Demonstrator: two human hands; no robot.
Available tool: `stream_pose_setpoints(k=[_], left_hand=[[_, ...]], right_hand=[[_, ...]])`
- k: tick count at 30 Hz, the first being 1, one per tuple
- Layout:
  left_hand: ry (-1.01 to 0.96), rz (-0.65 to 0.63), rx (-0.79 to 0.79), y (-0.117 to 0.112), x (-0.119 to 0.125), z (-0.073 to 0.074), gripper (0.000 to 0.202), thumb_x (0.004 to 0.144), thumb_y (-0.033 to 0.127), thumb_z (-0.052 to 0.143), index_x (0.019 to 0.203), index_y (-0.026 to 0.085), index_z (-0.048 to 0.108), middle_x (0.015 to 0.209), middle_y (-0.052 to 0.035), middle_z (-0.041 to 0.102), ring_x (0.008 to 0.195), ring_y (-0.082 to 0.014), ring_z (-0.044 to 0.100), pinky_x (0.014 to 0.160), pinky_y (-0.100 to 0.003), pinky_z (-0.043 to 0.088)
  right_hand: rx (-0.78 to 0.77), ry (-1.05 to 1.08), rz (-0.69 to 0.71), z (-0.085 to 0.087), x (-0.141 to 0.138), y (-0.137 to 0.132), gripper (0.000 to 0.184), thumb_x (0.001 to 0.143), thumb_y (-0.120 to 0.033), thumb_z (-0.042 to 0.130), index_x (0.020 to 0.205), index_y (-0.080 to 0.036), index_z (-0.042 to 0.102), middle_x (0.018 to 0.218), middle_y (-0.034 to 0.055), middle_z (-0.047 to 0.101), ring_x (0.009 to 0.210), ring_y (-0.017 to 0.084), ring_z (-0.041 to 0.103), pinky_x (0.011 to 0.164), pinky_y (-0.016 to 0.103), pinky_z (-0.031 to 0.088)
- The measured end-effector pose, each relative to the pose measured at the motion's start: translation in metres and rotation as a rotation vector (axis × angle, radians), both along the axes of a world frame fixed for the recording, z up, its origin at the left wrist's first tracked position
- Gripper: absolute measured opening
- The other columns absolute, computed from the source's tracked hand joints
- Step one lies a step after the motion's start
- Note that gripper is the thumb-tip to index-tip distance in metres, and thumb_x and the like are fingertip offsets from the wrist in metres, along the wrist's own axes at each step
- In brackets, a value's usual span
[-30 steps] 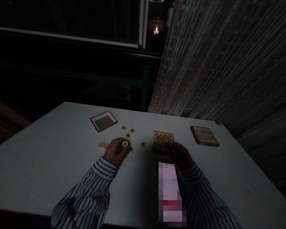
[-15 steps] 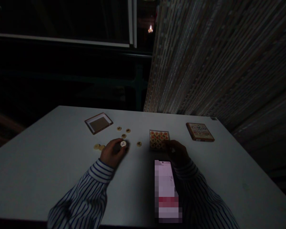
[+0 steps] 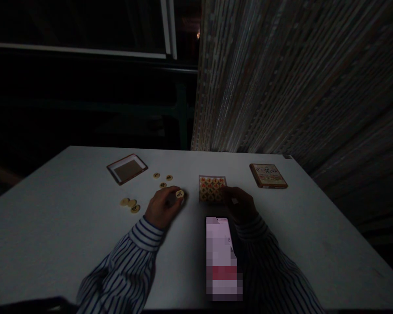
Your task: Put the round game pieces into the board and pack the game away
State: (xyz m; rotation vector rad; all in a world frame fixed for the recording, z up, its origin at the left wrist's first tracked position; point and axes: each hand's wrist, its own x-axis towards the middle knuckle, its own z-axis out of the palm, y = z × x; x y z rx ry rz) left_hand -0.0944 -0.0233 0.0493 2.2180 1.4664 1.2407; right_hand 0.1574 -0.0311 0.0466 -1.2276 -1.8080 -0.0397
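On a pale table point(image 3: 52, 226) in dim light, my left hand point(image 3: 162, 207) pinches a round wooden game piece point(image 3: 180, 194) at its fingertips. To its right sits a small tray of red-marked round pieces point(image 3: 211, 188). My right hand point(image 3: 240, 204) rests with curled fingers against that tray's near right corner; I cannot make out what is in it. Loose pieces lie behind my left hand point(image 3: 163, 179) and to its left point(image 3: 130, 204).
An empty box half point(image 3: 127, 168) lies at the back left, a printed box lid point(image 3: 268, 175) at the back right. A lit phone point(image 3: 222, 257) lies between my forearms. A ribbed wall rises behind the table's right side.
My left hand has carried the round piece to the right, toward the tray. Two pieces it covered now show at the left. The right hand stays at the tray.
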Motion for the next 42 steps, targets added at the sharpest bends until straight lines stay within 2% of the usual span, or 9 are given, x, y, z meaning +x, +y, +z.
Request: stream_pose_setpoints(k=[11, 14, 17, 22, 27, 32, 39, 42], left_hand=[[-0.024, -0.041, -0.019, 0.010, 0.036, 0.003, 0.023, 0.074, 0.028, 0.055, 0.095, 0.018, 0.055, 0.091, -0.0061, 0.063, 0.085, -0.0185, 0.059, 0.078, -0.036, 0.048], [-0.056, -0.045, -0.006, 0.012, 0.046, -0.002, 0.021, 0.075, 0.028, 0.054, 0.094, 0.018, 0.055, 0.091, -0.0059, 0.062, 0.085, -0.0180, 0.058, 0.078, -0.035, 0.048], [-0.067, -0.048, 0.003, 0.013, 0.053, -0.013, 0.020, 0.075, 0.025, 0.054, 0.094, 0.019, 0.054, 0.091, -0.0060, 0.061, 0.086, -0.0180, 0.057, 0.078, -0.034, 0.048], [-0.039, -0.093, 0.072, 0.010, 0.054, -0.025, 0.022, 0.075, 0.024, 0.054, 0.096, 0.019, 0.052, 0.091, -0.0061, 0.061, 0.086, -0.0182, 0.057, 0.076, -0.034, 0.048], [-0.014, -0.131, 0.123, 0.005, 0.056, -0.021, 0.022, 0.074, 0.021, 0.055, 0.096, 0.018, 0.052, 0.092, -0.0073, 0.061, 0.087, -0.0185, 0.057, 0.076, -0.035, 0.048], [-0.036, -0.105, 0.152, 0.002, 0.057, -0.018, 0.020, 0.074, 0.021, 0.055, 0.094, 0.017, 0.053, 0.090, -0.0069, 0.062, 0.084, -0.0175, 0.057, 0.076, -0.033, 0.049], [-0.092, -0.047, 0.193, -0.002, 0.051, -0.022, 0.023, 0.073, 0.021, 0.057, 0.096, 0.017, 0.054, 0.090, -0.0063, 0.062, 0.083, -0.0166, 0.059, 0.075, -0.032, 0.050], [-0.089, -0.037, 0.191, -0.001, 0.049, -0.025, 0.026, 0.072, 0.022, 0.059, 0.096, 0.016, 0.054, 0.089, -0.0062, 0.062, 0.082, -0.0162, 0.059, 0.074, -0.032, 0.050]], right_hand=[[0.022, -0.057, 0.009, -0.001, 0.009, 0.001, 0.021, 0.080, -0.024, 0.045, 0.090, -0.017, 0.063, 0.068, 0.0043, 0.063, 0.060, 0.013, 0.056, 0.058, 0.027, 0.049], [0.030, -0.107, -0.034, 0.003, 0.007, -0.001, 0.022, 0.081, -0.023, 0.043, 0.086, -0.017, 0.063, 0.063, 0.0042, 0.062, 0.055, 0.012, 0.055, 0.055, 0.026, 0.047], [0.059, -0.160, -0.058, 0.003, 0.007, -0.002, 0.024, 0.082, -0.023, 0.041, 0.084, -0.016, 0.063, 0.063, 0.0052, 0.063, 0.054, 0.013, 0.055, 0.054, 0.026, 0.047], [0.086, -0.205, -0.137, -0.004, 0.010, 0.001, 0.024, 0.081, -0.024, 0.042, 0.082, -0.016, 0.065, 0.067, 0.0065, 0.066, 0.059, 0.015, 0.059, 0.058, 0.027, 0.049], [0.012, -0.168, -0.137, -0.006, 0.012, 0.001, 0.026, 0.082, -0.028, 0.042, 0.087, -0.015, 0.064, 0.074, 0.0072, 0.068, 0.064, 0.016, 0.062, 0.061, 0.028, 0.048], [-0.029, -0.190, -0.143, -0.003, 0.010, 0.000, 0.026, 0.083, -0.029, 0.041, 0.088, -0.018, 0.064, 0.074, 0.0046, 0.068, 0.063, 0.013, 0.062, 0.058, 0.023, 0.047], [0.109, -0.163, -0.113, -0.002, 0.006, 0.001, 0.023, 0.082, -0.025, 0.043, 0.087, -0.016, 0.063, 0.070, 0.0042, 0.068, 0.057, 0.011, 0.061, 0.054, 0.020, 0.045], [0.124, -0.183, -0.134, -0.005, 0.008, 0.002, 0.021, 0.081, -0.025, 0.045, 0.086, -0.016, 0.063, 0.065, 0.0035, 0.067, 0.052, 0.011, 0.059, 0.052, 0.021, 0.043]])
